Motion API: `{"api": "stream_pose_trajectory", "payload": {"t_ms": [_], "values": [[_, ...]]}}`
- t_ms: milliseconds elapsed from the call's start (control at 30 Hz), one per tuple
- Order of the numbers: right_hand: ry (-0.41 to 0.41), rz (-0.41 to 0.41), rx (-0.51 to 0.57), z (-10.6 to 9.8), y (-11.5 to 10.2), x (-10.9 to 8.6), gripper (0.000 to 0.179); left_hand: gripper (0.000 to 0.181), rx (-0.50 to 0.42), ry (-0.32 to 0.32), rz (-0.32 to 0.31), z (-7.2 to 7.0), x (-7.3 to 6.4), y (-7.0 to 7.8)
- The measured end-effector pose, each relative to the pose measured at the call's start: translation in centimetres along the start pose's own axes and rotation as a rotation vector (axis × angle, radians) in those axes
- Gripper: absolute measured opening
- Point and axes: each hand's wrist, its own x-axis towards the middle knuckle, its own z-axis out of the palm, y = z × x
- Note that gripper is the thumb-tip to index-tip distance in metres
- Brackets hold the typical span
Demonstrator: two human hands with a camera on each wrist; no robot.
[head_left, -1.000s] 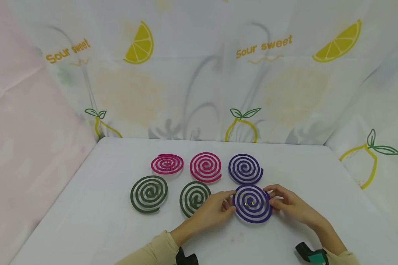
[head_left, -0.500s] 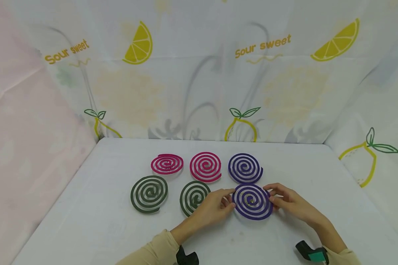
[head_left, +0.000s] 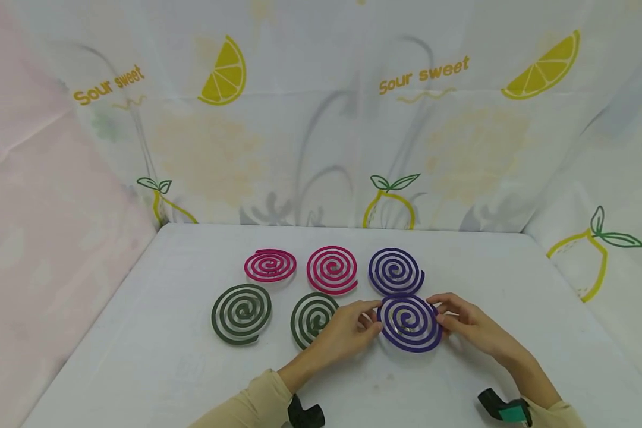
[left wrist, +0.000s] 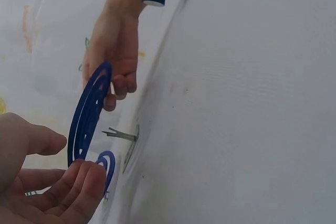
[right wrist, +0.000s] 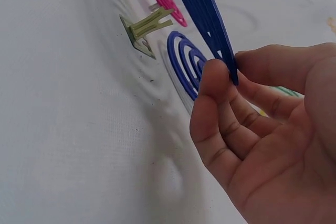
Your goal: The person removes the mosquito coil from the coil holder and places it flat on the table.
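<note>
Both hands hold a purple-blue mosquito coil by opposite edges, above the white table. My left hand pinches its left rim; my right hand pinches the right rim between thumb and fingers. Beneath the coil, a small metal stand with upright prongs sits on the tabletop. In both wrist views the coil is apart from these prongs. Behind it is a second purple-blue coil, its near edge overlapped in the head view. The left forearm and hand partly cover a green coil.
Another green coil lies at the left. Two pink coils, one round and one looking flatter, are in the back row. A lemon-print cloth stands behind the white table.
The held coil has shifted slightly toward the back of the table, its lower rim rising in the head view. Both hands stay on its edges; the other coils are unmoved.
</note>
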Motion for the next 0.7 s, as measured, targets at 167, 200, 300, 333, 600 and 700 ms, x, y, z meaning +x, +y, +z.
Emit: {"api": "stream_pose_trajectory", "payload": {"t_ms": [167, 200, 300, 333, 600, 700], "values": [[0.055, -0.005, 0.009, -0.2, -0.3, 0.0, 0.034, 0.041, -0.017, 0.023, -0.001, 0.0, 0.6, 0.3], [0.065, 0.000, 0.011, -0.2, -0.4, 0.0, 0.033, 0.041, -0.021, 0.028, 0.000, 0.0, 0.7, 0.3], [0.091, 0.016, 0.005, -0.3, -0.6, 0.0, 0.033, 0.041, -0.022, 0.040, 0.005, 0.1, 0.9, 0.4], [0.101, 0.021, 0.004, -0.3, -0.6, 0.0, 0.033, 0.041, -0.024, 0.042, 0.005, 0.1, 0.9, 0.4], [0.116, 0.028, -0.002, -0.8, -1.3, 0.2, 0.033, 0.043, -0.045, 0.049, -0.009, 0.2, 1.5, 0.5], [0.126, 0.052, -0.014, -1.2, -1.6, 0.3, 0.035, 0.044, -0.049, 0.054, -0.007, 0.2, 1.9, 0.7]]}}
